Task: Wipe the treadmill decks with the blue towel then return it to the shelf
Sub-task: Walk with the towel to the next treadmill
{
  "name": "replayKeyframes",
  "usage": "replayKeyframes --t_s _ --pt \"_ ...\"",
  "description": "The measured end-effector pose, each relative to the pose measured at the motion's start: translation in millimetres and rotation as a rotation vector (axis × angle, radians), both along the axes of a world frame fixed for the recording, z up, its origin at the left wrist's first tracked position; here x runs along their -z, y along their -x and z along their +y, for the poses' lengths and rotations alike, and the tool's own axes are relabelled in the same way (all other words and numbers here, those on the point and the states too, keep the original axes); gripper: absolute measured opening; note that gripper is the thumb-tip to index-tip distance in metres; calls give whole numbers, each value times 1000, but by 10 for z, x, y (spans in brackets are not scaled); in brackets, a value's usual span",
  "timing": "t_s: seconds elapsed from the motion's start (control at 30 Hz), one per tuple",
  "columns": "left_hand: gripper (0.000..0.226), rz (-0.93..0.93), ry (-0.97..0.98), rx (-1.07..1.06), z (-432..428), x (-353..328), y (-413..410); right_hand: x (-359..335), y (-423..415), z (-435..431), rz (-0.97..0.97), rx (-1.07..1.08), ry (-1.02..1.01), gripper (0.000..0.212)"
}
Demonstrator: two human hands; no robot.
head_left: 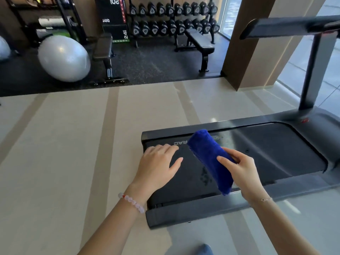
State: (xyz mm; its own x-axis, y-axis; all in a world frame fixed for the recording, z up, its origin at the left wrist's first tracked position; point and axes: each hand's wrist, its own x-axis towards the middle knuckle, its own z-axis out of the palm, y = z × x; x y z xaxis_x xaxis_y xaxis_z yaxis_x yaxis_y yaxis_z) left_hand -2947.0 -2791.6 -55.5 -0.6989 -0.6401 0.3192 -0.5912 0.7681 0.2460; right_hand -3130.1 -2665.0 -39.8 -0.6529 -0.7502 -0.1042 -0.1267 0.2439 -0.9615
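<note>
Now, exercise ball (63,57): grey; on the dark mat well beyond the treadmill (184,214), out past its rear end
Benches: one black bench (103,46) just right of the ball; a second bench (199,40) further right; both well beyond the treadmill's far rail
Dumbbell rack (173,19): two rows of black dumbbells; behind the benches, furthest from the treadmill
Left hand (158,166): yours; over the rear end of the treadmill's deck (266,153); fingers spread and relaxed, holding nothing; you cannot tell whether the fingertips touch the belt; pale bead bracelet (131,202) on the wrist
Blue towel (206,151): rolled up; above the deck near its rear end, slanting from the near rail toward the far rail; contact with the belt cannot be told
Right hand (242,170): yours; fingers and thumb curled round the towel's nearer half, gripping it
Upright (311,70): dark post rising from the treadmill's front end, carrying a handrail; brown pillar (257,43) just beyond it
</note>
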Motion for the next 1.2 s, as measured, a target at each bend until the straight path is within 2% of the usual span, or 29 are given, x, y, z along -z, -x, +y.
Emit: replayKeyframes --t_s 0.23,0.43,0.9,1.2 --pt "34 -46 -80 -174 56 214 549 203 863 -224 -35 -123 -80 28" --pt "35 -103 -153 -282 92 403 685 427 1207 -457 -74 -208 -135 26" --pt "42 -154 -300 -349 -91 1030 688 976 1286 -901 -101 -302 -228 29" --pt "37 -164 -423 -360 -366 2021 425 1817 1051 -1345 -79 -345 -348 33"
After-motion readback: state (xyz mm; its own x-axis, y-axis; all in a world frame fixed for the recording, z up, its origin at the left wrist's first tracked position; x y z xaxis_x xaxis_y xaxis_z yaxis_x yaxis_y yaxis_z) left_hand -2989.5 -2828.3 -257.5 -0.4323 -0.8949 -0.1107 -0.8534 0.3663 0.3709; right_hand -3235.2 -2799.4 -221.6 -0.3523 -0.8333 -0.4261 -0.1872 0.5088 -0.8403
